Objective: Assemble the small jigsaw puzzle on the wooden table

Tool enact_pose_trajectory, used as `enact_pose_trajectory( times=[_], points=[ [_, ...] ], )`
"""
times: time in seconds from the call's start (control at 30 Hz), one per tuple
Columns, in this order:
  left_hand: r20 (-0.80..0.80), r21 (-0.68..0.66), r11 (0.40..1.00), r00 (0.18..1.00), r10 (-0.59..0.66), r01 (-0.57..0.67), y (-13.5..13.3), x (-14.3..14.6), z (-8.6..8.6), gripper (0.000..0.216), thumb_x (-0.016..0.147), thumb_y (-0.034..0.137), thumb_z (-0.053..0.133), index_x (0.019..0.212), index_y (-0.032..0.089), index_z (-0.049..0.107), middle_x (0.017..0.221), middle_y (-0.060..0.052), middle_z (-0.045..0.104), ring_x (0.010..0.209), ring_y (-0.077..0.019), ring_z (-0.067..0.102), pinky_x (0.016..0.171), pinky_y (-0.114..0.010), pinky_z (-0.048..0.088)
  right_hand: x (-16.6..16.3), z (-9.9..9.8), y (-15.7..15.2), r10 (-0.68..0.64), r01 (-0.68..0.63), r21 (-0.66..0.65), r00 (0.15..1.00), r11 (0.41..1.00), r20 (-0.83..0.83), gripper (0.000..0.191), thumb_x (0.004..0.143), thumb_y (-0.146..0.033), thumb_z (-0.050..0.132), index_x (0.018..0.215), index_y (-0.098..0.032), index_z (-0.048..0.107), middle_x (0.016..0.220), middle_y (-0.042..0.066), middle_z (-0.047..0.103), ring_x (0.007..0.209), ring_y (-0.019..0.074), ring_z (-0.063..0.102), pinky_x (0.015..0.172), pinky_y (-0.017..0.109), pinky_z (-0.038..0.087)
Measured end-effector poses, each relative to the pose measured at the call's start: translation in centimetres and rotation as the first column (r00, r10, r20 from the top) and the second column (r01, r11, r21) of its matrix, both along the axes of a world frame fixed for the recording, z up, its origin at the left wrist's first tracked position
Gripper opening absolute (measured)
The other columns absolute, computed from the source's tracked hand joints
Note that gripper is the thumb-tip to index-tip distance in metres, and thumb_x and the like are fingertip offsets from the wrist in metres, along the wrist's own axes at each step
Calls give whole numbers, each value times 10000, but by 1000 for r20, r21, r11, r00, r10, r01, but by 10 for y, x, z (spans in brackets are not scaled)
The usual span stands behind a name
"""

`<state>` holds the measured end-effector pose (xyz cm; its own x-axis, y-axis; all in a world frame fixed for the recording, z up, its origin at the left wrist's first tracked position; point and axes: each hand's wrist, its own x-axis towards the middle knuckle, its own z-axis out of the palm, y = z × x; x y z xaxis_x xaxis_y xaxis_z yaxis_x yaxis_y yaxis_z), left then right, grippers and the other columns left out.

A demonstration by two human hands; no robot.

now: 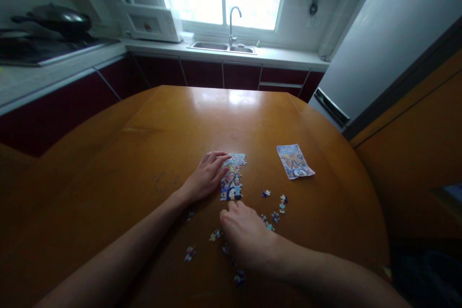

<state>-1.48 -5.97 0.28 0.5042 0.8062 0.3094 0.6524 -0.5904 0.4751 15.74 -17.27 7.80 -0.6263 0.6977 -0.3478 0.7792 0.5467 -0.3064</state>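
A partly joined jigsaw puzzle (pixel 231 180) lies flat on the wooden table, its right edge uneven with tabs. My left hand (pixel 207 175) rests along the puzzle's left side, fingers stretched out over its upper left part. Just below the puzzle's bottom edge is my right hand (pixel 245 233), its fingers curled downward; whatever they hold is hidden under the hand. Loose jigsaw pieces lie around it: one piece (pixel 266 193) to the upper right, another (pixel 275 217) beside the knuckles, and one (pixel 189 253) to the lower left. A creased picture sheet (pixel 295 161) lies right of the puzzle.
The brown table (pixel 173 120) has a rounded edge. Beyond it, a counter carries a sink (pixel 211 46) with a tall faucet and a white microwave (pixel 149 23). A lidded pan (pixel 59 19) sits on the stove at left; a refrigerator (pixel 390 33) stands at right.
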Motion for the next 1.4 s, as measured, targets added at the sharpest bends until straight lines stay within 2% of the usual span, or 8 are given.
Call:
enact_pose_trajectory(
  times=[0.2,0.33,0.4,0.47,0.57,0.67,0.87,1.4],
  points=[
    [-1,-2,1000,1000,3,-3,0,-1,-1,378,1051,381,436,1392,246,524,1364,-97,527,1314,-269,444,1158,-490,384,0,0,-2,-12,9,-50,998,999,-58,211,783,-47,613,972,-103,689,963,153,739,830,239,681,718,314,513],
    [-3,6,1000,1000,-2,2,0,-1,-2,381,1038,367,474,1402,264,522,1373,-87,521,1322,-269,436,1161,-490,382,10,3,12,-166,169,-7,956,986,-240,174,819,-44,573,865,-162,692,848,94,749,710,192,667,631,278,454],
    [-8,18,1000,1000,-11,12,0,-1,-3,359,1036,353,484,1384,286,544,1372,-74,521,1320,-263,435,1163,-490,379,20,2,31,-297,319,-23,852,947,-431,161,835,-65,598,842,-186,703,806,55,744,706,170,662,649,266,454],
    [-22,25,1000,1000,-18,19,0,-1,-3,333,1036,354,491,1354,300,574,1366,-68,523,1320,-263,430,1160,-491,380,32,-3,55,-390,423,-97,691,901,-608,97,840,-108,661,803,-180,712,782,43,743,699,153,664,660,254,463],
    [-41,23,1000,999,-21,22,-1,-1,0,324,1035,370,501,1341,310,589,1363,-65,523,1320,-267,422,1152,-498,387,52,-19,93,-529,571,-198,501,797,-685,30,809,-156,730,780,-155,736,719,51,734,646,155,658,608,254,456],
    [-69,24,999,997,-38,39,-3,0,4,312,1040,374,495,1330,333,600,1387,-46,513,1325,-267,406,1159,-505,380,64,-41,115,-583,648,-217,425,730,-692,42,800,-168,734,783,-136,755,712,64,737,650,161,656,600,255,454],
    [-127,26,997,989,-74,78,-6,1,9,307,1038,376,510,1322,412,619,1425,-9,485,1353,-282,372,1175,-544,359,57,-63,120,-578,657,-197,434,728,-691,66,801,-167,718,783,-134,771,764,84,764,698,173,681,647,262,479],
    [-163,35,996,984,-79,85,-7,2,8,318,1041,389,498,1331,419,626,1427,-17,486,1360,-294,364,1183,-568,342,48,-59,118,-585,684,-58,572,727,-575,82,813,-218,715,788,-206,792,798,57,779,756,193,708,678,267,471]
  ],
)
